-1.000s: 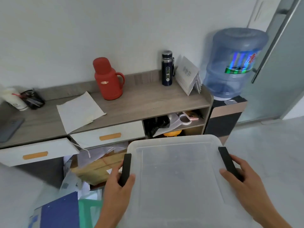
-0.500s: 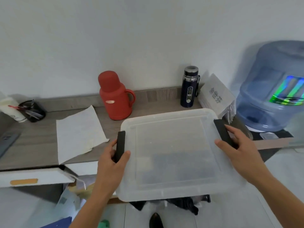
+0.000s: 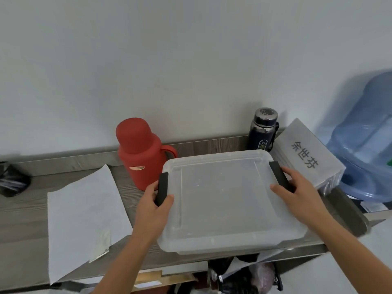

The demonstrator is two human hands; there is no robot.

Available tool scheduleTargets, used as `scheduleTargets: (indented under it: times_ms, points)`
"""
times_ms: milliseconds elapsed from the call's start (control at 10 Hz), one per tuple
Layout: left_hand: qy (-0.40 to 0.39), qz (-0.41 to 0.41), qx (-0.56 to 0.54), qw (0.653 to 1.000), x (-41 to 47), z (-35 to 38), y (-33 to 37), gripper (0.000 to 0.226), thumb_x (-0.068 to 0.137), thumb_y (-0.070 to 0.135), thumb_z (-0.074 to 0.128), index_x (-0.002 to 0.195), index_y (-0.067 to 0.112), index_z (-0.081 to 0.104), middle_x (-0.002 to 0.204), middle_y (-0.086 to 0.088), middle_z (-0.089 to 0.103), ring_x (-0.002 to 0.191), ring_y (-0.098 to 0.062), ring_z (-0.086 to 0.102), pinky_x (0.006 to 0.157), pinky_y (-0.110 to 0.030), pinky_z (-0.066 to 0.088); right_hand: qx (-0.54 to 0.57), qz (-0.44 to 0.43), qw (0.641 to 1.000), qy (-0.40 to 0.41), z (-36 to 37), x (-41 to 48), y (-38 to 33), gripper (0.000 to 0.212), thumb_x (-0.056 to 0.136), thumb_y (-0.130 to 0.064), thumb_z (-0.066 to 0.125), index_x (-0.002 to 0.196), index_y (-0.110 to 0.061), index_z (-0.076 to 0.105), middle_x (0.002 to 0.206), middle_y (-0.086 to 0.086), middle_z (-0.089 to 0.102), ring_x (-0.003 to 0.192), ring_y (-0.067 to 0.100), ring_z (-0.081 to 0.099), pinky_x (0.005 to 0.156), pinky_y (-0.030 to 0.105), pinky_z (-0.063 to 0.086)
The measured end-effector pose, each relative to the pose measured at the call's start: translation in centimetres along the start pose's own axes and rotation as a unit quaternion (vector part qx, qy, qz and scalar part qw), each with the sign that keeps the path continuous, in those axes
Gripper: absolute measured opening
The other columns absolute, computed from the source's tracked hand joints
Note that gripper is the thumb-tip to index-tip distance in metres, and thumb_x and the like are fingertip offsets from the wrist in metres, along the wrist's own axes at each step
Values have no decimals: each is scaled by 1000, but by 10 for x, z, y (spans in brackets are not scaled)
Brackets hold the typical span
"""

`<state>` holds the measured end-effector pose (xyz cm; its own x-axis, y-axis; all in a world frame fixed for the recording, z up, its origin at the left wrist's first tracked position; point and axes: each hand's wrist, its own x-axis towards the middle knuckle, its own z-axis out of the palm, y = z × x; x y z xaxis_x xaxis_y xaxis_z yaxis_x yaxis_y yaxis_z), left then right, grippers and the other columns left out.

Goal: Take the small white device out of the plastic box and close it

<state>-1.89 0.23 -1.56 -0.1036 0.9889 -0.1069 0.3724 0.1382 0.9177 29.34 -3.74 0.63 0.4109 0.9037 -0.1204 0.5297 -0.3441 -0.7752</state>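
Lidded plastic box [image 3: 220,200], contents unseen

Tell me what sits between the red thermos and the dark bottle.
Head view: the far left corner of the plastic box reaches between red thermos and dark bottle.

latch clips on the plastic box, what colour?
Black, one on each side of the translucent plastic box; clearest in the head view.

lidded translucent plastic box [image 3: 222,200] on countertop [image 3: 25,217]
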Motion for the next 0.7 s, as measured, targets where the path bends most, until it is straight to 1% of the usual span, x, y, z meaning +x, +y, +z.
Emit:
scheduleTargets:
  times_ms: [100, 200, 300, 400, 500, 600, 700]
  points:
    - [9, -4, 4, 1000, 14, 3, -3, 47, 87, 22, 60, 132, 24, 47, 116, 6, 62, 101, -12, 61, 79, -28, 50, 2, -11, 1000, -2, 8, 14, 1, 61, 86, -27, 64, 142, -25, 40, 131, 2, 56, 112, 21, 54, 92, 42, 46]
    - [15, -13, -2, 1000, 19, 4, -2, 45, 88, 22, 60, 131, 26, 47, 114, 10, 62, 101, -9, 61, 78, -26, 49, 7, -23, 1000, -1, 11, 22, 4, 60, 88, -22, 63, 142, -25, 39, 125, -1, 53, 101, 15, 49, 87, 37, 43]
    - [16, -26, -15, 999, 19, 7, -1, 43, 88, 21, 60, 129, 26, 47, 113, 12, 61, 102, -10, 60, 80, -29, 50, 29, -23, 999, -6, 10, 29, 6, 59, 88, -20, 61, 142, -26, 39, 117, -5, 50, 88, 13, 49, 81, 35, 42]
    - [16, -35, -33, 999, 20, 7, 0, 43, 89, 19, 60, 129, 26, 48, 112, 10, 62, 100, -10, 61, 79, -29, 50, 47, -24, 998, -15, 12, 31, 8, 59, 89, -18, 61, 143, -24, 38, 114, -5, 50, 83, 6, 49, 77, 33, 40]
    - [14, -49, -55, 997, 16, 7, 1, 38, 90, 21, 58, 127, 26, 50, 111, 4, 64, 97, -13, 63, 73, -26, 52, 26, -33, 998, -40, 4, 30, 5, 61, 89, -23, 61, 144, -24, 35, 119, -4, 51, 95, 12, 50, 78, 33, 42]
    - [39, -68, -86, 993, 13, 3, 0, 28, 94, 23, 52, 121, 23, 57, 102, 1, 67, 90, -11, 64, 68, -23, 50, -67, -55, 995, -56, -5, 31, -1, 61, 86, -34, 63, 142, -26, 38, 127, -3, 53, 102, 12, 51, 85, 38, 48]
    - [82, -82, -66, 991, -4, -9, -12, 26, 95, 21, 50, 118, 13, 60, 95, -3, 69, 85, -18, 66, 66, -29, 52, -59, -111, 992, -5, -34, 30, -28, 50, 84, -35, 64, 132, -29, 50, 123, -1, 59, 97, 18, 58, 80, 39, 52]
